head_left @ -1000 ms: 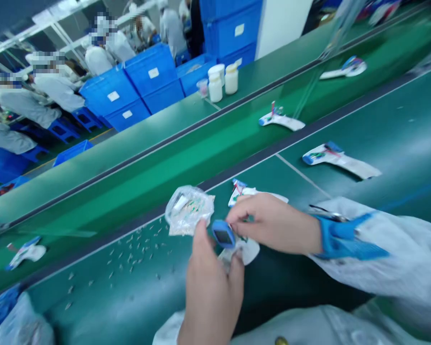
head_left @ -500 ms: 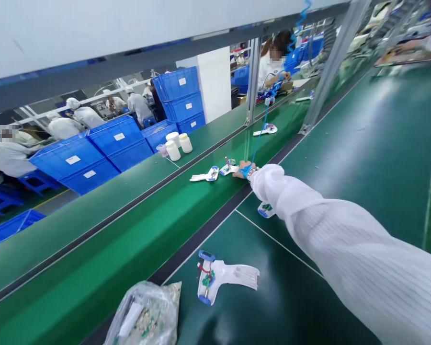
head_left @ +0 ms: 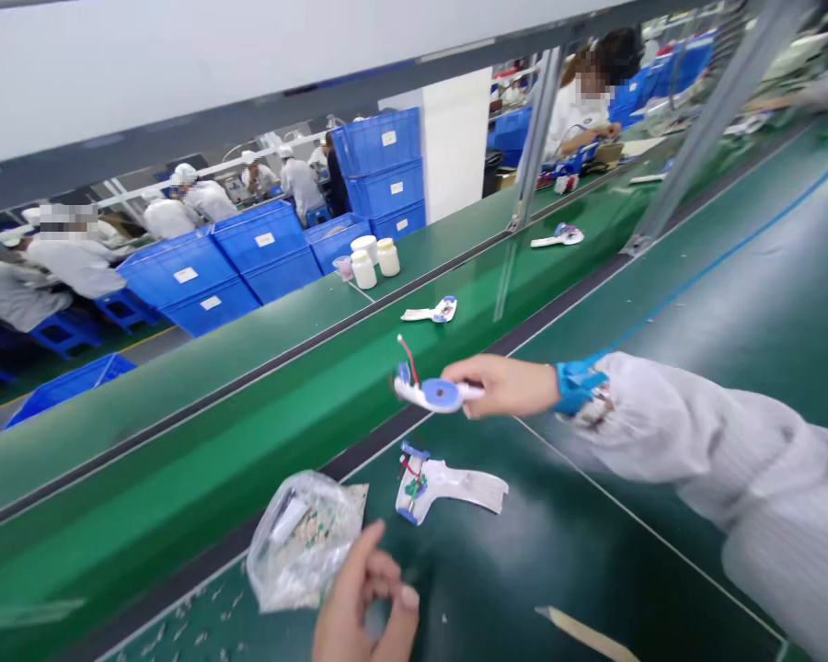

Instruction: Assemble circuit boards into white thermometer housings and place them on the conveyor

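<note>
Housing half (head_left: 420, 393) is raised off the belt (head_left: 248, 414), pinched in the right hand (head_left: 507, 384), with the parts bag (head_left: 296, 561) just beyond the empty, part-open left hand (head_left: 345, 611).

No text, brand or number can be read. White labels (head_left: 388, 138) stand on the fronts of the stacked blue bins (head_left: 376, 152) by the pale pillar, and more sit on the blue bins at the left, but their print is too small and blurred. The white slip (head_left: 290, 519) in the clear bag (head_left: 276, 575) is equally illegible.
</note>
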`<state>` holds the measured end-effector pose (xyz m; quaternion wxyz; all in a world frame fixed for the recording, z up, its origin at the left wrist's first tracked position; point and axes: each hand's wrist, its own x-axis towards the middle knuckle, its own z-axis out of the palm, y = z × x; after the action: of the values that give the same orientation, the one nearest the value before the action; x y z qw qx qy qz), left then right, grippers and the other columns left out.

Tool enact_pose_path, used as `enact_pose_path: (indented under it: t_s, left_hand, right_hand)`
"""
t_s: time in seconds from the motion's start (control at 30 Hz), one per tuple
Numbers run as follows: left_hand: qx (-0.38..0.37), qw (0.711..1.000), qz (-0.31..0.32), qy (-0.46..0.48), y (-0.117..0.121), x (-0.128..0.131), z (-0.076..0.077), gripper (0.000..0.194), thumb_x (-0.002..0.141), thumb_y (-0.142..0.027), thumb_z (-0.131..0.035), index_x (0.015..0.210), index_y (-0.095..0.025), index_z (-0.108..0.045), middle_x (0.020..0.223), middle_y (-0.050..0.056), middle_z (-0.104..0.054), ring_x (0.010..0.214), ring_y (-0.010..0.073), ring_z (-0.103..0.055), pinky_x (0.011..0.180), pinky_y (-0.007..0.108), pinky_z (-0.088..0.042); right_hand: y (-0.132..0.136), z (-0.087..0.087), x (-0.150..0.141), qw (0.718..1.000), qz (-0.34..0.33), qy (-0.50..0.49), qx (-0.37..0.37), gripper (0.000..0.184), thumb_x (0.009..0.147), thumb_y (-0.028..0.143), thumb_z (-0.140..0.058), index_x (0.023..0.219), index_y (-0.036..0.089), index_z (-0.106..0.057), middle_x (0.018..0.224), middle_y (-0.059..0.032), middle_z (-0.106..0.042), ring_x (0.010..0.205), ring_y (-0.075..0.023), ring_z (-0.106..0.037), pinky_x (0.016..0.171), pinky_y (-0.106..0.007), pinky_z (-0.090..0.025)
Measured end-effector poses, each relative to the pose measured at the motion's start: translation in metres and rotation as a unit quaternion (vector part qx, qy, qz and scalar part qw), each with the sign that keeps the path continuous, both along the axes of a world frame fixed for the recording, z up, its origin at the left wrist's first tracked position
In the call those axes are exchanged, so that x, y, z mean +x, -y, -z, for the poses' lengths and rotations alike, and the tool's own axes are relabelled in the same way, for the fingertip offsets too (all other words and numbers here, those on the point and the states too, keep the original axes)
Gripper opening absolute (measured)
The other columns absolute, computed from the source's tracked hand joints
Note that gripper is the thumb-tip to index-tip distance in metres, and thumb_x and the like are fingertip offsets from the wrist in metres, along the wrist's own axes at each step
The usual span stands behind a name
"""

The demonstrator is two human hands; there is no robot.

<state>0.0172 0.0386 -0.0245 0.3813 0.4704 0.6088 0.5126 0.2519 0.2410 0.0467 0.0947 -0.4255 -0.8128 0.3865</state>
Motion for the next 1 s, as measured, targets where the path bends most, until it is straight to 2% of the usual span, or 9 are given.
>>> enact_pose_path:
  t_s: [0.1,0.17,0.23,0.33,0.4,0.6,0.73,0.83,1.0]
  left_hand:
    - [-0.006,0.998,-0.056,0.01,0.002,0.011,-0.024,0.057,0.068,-0.024,-0.073,0.122,-0.024,-0.055,0.094,0.003,-0.066,0.073,0.0155,-0.067,0.073,0.027,-0.054]
    - [0.012,0.999,-0.043,-0.004,0.008,0.013,-0.04,0.058,0.065,-0.022,-0.076,0.119,-0.023,-0.055,0.103,0.007,-0.068,0.084,0.0199,-0.069,0.077,0.029,-0.054]
    - [0.049,0.991,-0.113,-0.046,0.02,0.011,-0.05,0.055,0.061,-0.021,-0.079,0.112,-0.023,-0.06,0.104,0.006,-0.069,0.091,0.0225,-0.068,0.078,0.029,-0.053]
    - [0.124,0.972,-0.186,-0.074,0.039,0.007,-0.055,0.048,0.063,-0.016,-0.077,0.108,-0.028,-0.064,0.093,0.0,-0.073,0.079,0.0168,-0.07,0.071,0.023,-0.053]
    - [0.17,0.968,-0.179,-0.048,0.049,0.002,-0.055,0.051,0.066,-0.013,-0.076,0.111,-0.032,-0.062,0.083,-0.005,-0.073,0.069,0.0121,-0.069,0.065,0.017,-0.053]
    - [0.203,0.958,-0.122,0.161,0.048,-0.011,-0.049,0.034,0.072,-0.021,-0.077,0.103,-0.032,-0.069,0.094,-0.001,-0.074,0.071,0.0123,-0.07,0.061,0.016,-0.055]
    - [0.159,0.935,-0.088,0.304,0.039,-0.015,-0.048,0.024,0.069,-0.034,-0.08,0.089,-0.024,-0.074,0.076,0.001,-0.073,0.065,0.0122,-0.067,0.061,0.018,-0.055]
    - [0.126,0.923,-0.071,0.356,0.035,-0.016,-0.052,0.024,0.07,-0.044,-0.078,0.081,-0.023,-0.075,0.067,0.0,-0.071,0.059,0.0106,-0.065,0.058,0.017,-0.054]
    - [0.074,0.903,-0.041,0.421,0.034,-0.017,-0.057,0.024,0.068,-0.043,-0.079,0.08,-0.023,-0.074,0.063,-0.001,-0.07,0.055,0.0096,-0.065,0.056,0.016,-0.054]
  right_hand:
    - [0.065,-0.001,-0.032,0.971,-0.135,-0.126,-0.15,0.028,0.07,0.026,-0.066,0.092,0.01,-0.06,0.075,0.0003,-0.06,0.066,-0.0096,-0.056,0.061,-0.021,-0.047]
    - [0.099,0.004,-0.049,0.896,-0.18,-0.243,-0.326,0.037,0.067,0.034,-0.068,0.094,0.009,-0.059,0.074,-0.001,-0.058,0.063,-0.0081,-0.054,0.056,-0.02,-0.044]
    - [0.122,0.013,-0.063,0.797,-0.195,-0.319,-0.474,0.042,0.065,0.037,-0.072,0.093,0.008,-0.059,0.074,-0.0026,-0.059,0.061,-0.0079,-0.054,0.056,-0.019,-0.044]
    - [0.141,0.028,-0.078,0.707,-0.209,-0.366,-0.568,0.041,0.068,0.037,-0.073,0.093,0.007,-0.06,0.071,-0.0052,-0.062,0.058,-0.0095,-0.057,0.052,-0.019,-0.047]
    - [0.148,0.036,-0.086,0.67,-0.212,-0.39,-0.595,0.04,0.068,0.036,-0.073,0.093,0.006,-0.061,0.069,-0.0068,-0.064,0.054,-0.0106,-0.059,0.048,-0.019,-0.047]
    - [0.159,0.044,-0.095,0.634,-0.22,-0.414,-0.615,0.036,0.072,0.033,-0.073,0.094,0.006,-0.063,0.067,-0.0067,-0.065,0.052,-0.0112,-0.059,0.045,-0.02,-0.048]
    - [0.159,0.04,-0.097,0.621,-0.229,-0.43,-0.614,0.032,0.076,0.031,-0.069,0.097,0.007,-0.063,0.067,-0.0069,-0.066,0.054,-0.0109,-0.059,0.047,-0.02,-0.048]
    - [0.157,0.038,-0.1,0.608,-0.232,-0.452,-0.61,0.03,0.079,0.028,-0.067,0.1,0.006,-0.063,0.068,-0.0072,-0.066,0.054,-0.0107,-0.06,0.05,-0.021,-0.048]
    - [0.157,0.039,-0.102,0.609,-0.23,-0.446,-0.614,0.032,0.076,0.03,-0.069,0.098,0.006,-0.063,0.068,-0.0071,-0.066,0.052,-0.0106,-0.059,0.049,-0.021,-0.047]
